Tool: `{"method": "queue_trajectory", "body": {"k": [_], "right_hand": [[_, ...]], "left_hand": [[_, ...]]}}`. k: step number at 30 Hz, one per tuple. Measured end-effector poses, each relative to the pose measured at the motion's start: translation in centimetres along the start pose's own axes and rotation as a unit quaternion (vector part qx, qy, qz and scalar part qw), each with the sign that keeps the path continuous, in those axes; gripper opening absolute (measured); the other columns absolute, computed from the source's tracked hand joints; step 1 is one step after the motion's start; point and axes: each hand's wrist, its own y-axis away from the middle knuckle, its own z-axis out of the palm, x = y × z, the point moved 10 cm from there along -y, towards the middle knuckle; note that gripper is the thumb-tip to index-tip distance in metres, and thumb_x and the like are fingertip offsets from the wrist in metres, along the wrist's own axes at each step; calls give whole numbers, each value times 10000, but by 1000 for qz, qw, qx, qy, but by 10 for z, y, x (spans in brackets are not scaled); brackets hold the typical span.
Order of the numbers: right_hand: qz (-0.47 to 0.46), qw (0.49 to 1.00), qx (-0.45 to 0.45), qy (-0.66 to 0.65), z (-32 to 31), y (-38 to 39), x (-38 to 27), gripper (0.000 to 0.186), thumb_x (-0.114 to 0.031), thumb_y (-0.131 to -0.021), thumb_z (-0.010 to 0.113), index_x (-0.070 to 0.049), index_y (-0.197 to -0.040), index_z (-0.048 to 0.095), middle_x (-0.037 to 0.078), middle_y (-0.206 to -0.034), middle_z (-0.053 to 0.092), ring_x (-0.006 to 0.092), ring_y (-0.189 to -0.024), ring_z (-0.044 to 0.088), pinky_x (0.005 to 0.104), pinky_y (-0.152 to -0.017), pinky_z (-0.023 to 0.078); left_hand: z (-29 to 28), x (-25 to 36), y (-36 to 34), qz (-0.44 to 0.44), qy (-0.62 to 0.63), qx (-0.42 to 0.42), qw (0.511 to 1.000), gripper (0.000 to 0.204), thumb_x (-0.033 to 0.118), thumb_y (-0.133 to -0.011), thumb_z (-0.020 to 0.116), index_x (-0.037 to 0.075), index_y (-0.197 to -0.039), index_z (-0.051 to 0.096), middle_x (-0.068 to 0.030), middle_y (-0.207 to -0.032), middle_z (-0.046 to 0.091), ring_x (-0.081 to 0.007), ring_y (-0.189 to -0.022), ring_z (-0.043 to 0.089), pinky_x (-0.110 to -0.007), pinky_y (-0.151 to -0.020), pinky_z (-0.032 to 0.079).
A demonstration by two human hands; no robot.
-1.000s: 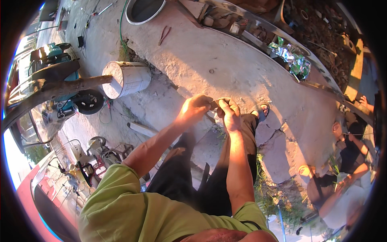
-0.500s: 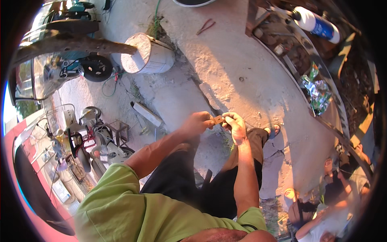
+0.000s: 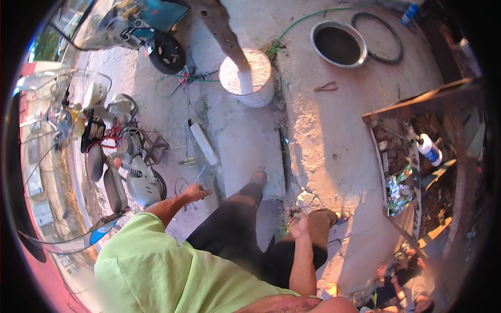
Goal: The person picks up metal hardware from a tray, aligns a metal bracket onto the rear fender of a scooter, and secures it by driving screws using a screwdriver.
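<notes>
With the left hand I am pinching what is looking like a small, dull brown scrap. It is too tiny and blurry for me to be sure what it is made of. My mark is the round white bucket with pale filling, where a brown wooden post is standing. The left hand and its scrap are hanging nearer than the bucket to the body in the light green shirt, and to the bucket's left. The right hand is hanging on that near side too, but to the bucket's right. Its fingers are curling in, and I cannot tell whether they are closing on anything. The two hands are hanging well apart.

I am guessing that the work is part-way along. Picking up the scrap is done, since the fingers are holding it. I am not seeing it joined to anything, so I am thinking some work is left, but I cannot tell how much.

The scrap's free end seems to be poking right. Its long side may be running crossways on the bucket's near side, but the fingers are hiding the other end.
</notes>
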Motion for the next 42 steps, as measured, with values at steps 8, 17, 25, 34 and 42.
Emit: {"method": "queue_trajectory", "body": {"k": [8,17,25,34,42], "right_hand": [[19,994,-69,84,124,55,46,218,81,-921,583,-34,-1094,650,86,-1093,690,241,-1090,683,305,-894,613],[133,966,-126,180,235,80,95,121,-153,-1062,585,-80,-1148,629,23,-1049,661,108,-875,645,192,-641,560],[138,882,-143,427,184,47,110,154,-164,-1017,672,-64,-1130,643,19,-921,644,109,-730,598,212,-550,480],[-317,485,99,809,-21,284,-335,280,-178,-1050,521,52,-1044,680,65,-819,640,191,-771,596,330,-693,497],[-226,674,56,701,-8,166,-153,263,-155,-1031,535,56,-1107,672,72,-869,652,190,-836,609,308,-737,500]], "left_hand": [[27,-122,22,-11,63,-23,998,645,653,-844,741,9,-874,756,-113,-799,740,-225,-696,687,-396,-633,531],[98,-233,63,-5,232,70,970,163,227,-839,754,64,-823,749,-66,-713,722,-158,-590,637,-354,-526,483],[198,-309,196,-104,316,127,935,500,551,-822,794,58,-780,720,-104,-706,701,-213,-606,651,-390,-561,499],[160,-464,180,-123,115,246,955,589,587,-855,736,-1,-882,721,-242,-914,735,-382,-875,728,-473,-788,562],[-170,-407,386,154,230,502,820,138,131,-968,593,4,-1015,622,-86,-754,639,-174,-701,699,-322,-537,511]]}}
